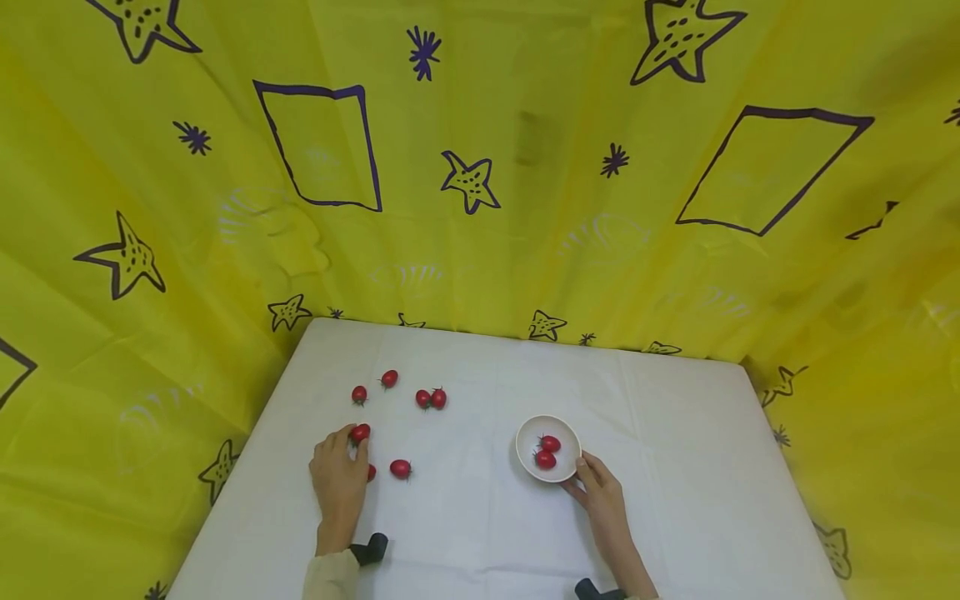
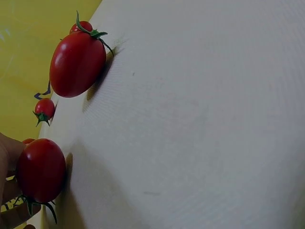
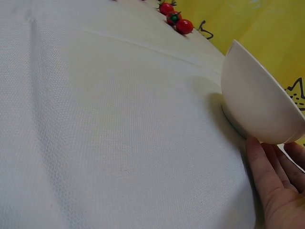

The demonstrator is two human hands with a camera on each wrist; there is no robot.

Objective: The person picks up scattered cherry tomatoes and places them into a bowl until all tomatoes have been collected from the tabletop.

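From the head view, a small white bowl (image 1: 525, 433) sits on the white table (image 1: 675, 467), and two red tomatoes (image 1: 547, 451) lie inside it. The right hand (image 1: 600, 493) rests on the near side of the bowl, fingers lying against its rim, likely to keep it from sliding. Far to the left of the bowl, the left hand (image 1: 339, 475) pinches one tomato (image 1: 361, 432) with finger and thumb. Another loose tomato (image 1: 401, 468) lies just right of that hand, and four more (image 1: 431, 398) sit further back from the bowl, left of it

From the left wrist view, the pinched tomato (image 2: 41, 170) is close up, touching the table, with the fingertips (image 2: 8, 152) on its far side. A bigger-looking tomato (image 2: 77, 63) lies beyond it

From the right wrist view, the bowl (image 3: 257, 107) stands on the table, and the fingers (image 3: 269, 176) lie loosely straight right under its outer wall
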